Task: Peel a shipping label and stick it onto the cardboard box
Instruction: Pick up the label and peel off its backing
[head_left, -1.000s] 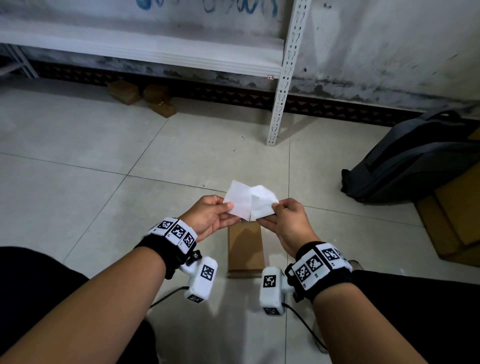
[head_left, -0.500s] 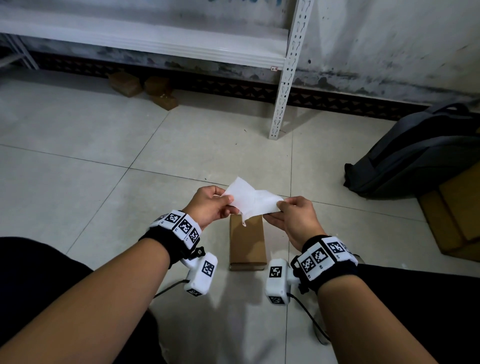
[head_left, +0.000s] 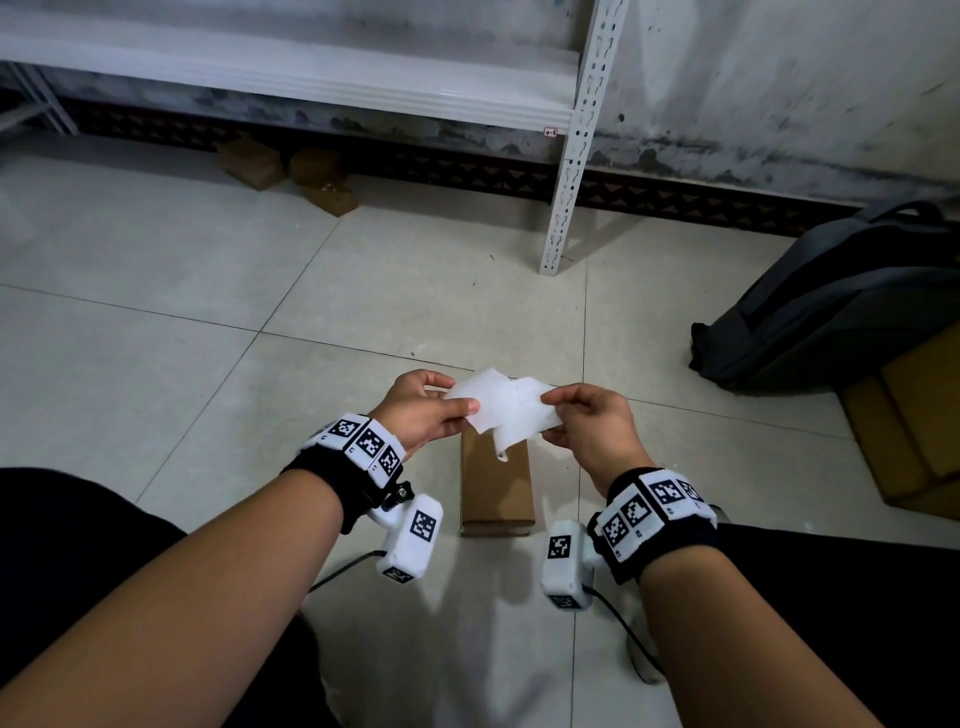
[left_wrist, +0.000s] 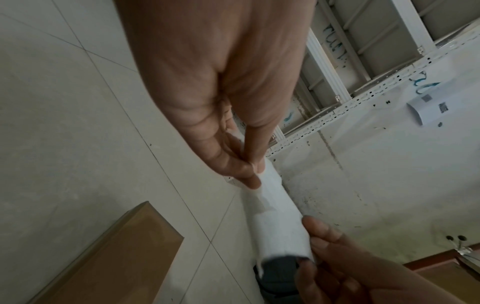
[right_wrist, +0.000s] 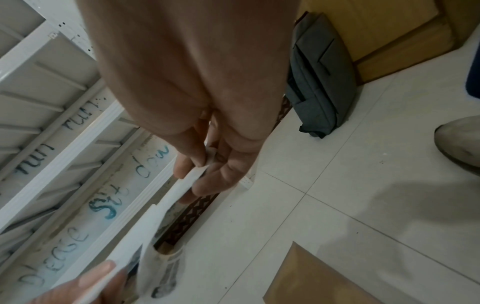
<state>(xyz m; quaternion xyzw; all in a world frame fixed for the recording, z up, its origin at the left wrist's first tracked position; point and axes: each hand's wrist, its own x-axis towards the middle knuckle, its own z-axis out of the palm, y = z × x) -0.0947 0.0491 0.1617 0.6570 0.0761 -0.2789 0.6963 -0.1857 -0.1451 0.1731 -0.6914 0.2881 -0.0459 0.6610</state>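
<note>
**Both hands pinch the white label above the box**

The left hand (head_left: 415, 410) pinches the left edge of the shipping label (head_left: 506, 410) between thumb and fingertips; the right hand (head_left: 592, 426) pinches the right edge the same way. The label hangs in the air between them — thin, white, creased, in two overlapping layers, with one loose corner drooping toward the box. The left wrist view shows it curled into a soft tube shape (left_wrist: 275, 216); in the right wrist view it appears edge-on (right_wrist: 179, 189), with dark print on a lower flap, too blurred to read.

Directly under the hands lies the cardboard box (head_left: 496, 483), a long, narrow, plain brown block flat on the floor (head_left: 208, 322), its far end hidden by the label. Nothing lies on the part of its top that shows. The floor is pale, glossy tile with thin dark joints.

Far behind, a white perforated metal upright (head_left: 574, 156) carries a white shelf (head_left: 291, 73) against a stained wall. A few small brown boxes (head_left: 291, 169) sit under the shelf at the far left. To the right — well apart from the hands — a grey backpack (head_left: 831, 312) slumps beside flat brown cardboard (head_left: 909, 431).
</note>
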